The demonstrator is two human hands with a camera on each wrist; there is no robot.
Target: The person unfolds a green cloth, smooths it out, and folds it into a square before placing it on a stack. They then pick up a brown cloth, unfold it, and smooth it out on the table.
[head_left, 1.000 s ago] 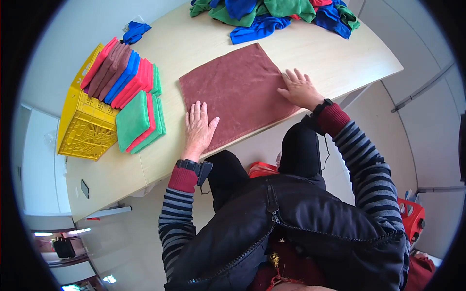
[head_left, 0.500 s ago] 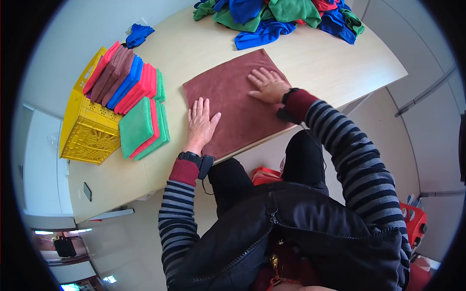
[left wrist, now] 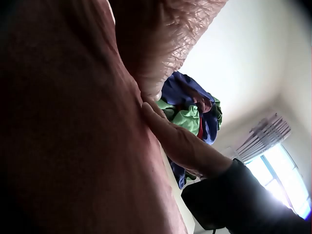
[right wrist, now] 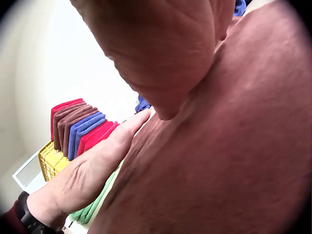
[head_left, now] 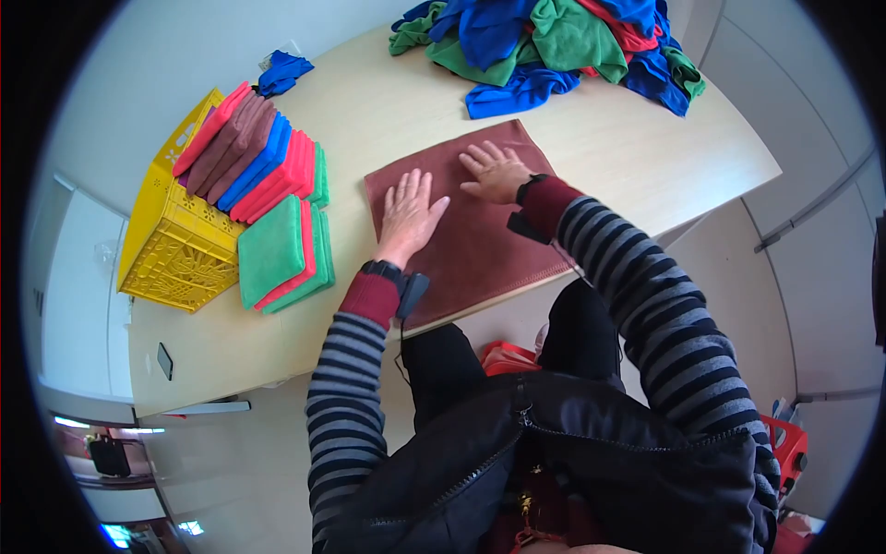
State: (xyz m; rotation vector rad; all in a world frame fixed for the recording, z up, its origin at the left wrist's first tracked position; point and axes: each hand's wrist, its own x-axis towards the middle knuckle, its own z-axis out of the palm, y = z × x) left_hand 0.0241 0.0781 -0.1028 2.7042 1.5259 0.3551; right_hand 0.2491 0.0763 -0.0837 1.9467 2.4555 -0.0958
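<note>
A brown cloth (head_left: 480, 249) lies spread flat at the table's front edge, its near border along that edge. My left hand (head_left: 411, 220) rests on its left part with fingers straight and pointing away from me. On the upper middle of the cloth lies my right hand (head_left: 498, 175), fingers extended and palm down. The two thumbs point toward each other with a small gap between them. In the left wrist view, low ripples run through the brown cloth (left wrist: 97, 146) near the fingertips. The right wrist view shows the brown cloth (right wrist: 209, 156) under the palm.
To the left, a yellow crate (head_left: 180, 245) carries a row of folded cloths in red, brown, blue and green. A green folded cloth (head_left: 272, 249) tops a small stack beside it. Loose cloths (head_left: 554, 46) are heaped at the back. A phone (head_left: 164, 360) lies front left.
My right hand has slid left from the cloth's right edge to its upper middle. My left hand has shifted slightly inward and away from me on the cloth.
</note>
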